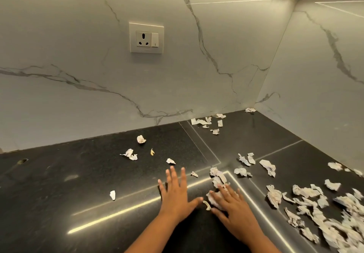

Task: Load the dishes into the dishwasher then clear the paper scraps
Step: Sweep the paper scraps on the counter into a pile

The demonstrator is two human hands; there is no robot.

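Several crumpled white paper scraps lie over the dark stone countertop (78,183). A dense heap of scraps (334,219) fills the right side. Smaller scraps sit by the back wall (208,122) and at the centre (130,154). My left hand (177,191) rests flat on the counter, fingers spread, holding nothing. My right hand (230,203) lies palm down over a crumpled wad of paper (213,198), fingers partly covering it. A small curled scrap (207,205) sits between the two hands.
A marble backsplash meets the counter at the back and on the right, forming a corner (254,110). A wall socket with a switch (146,38) sits above the counter. A small yellowish bit (152,151) lies among the scraps. No dishes or dishwasher are in view.
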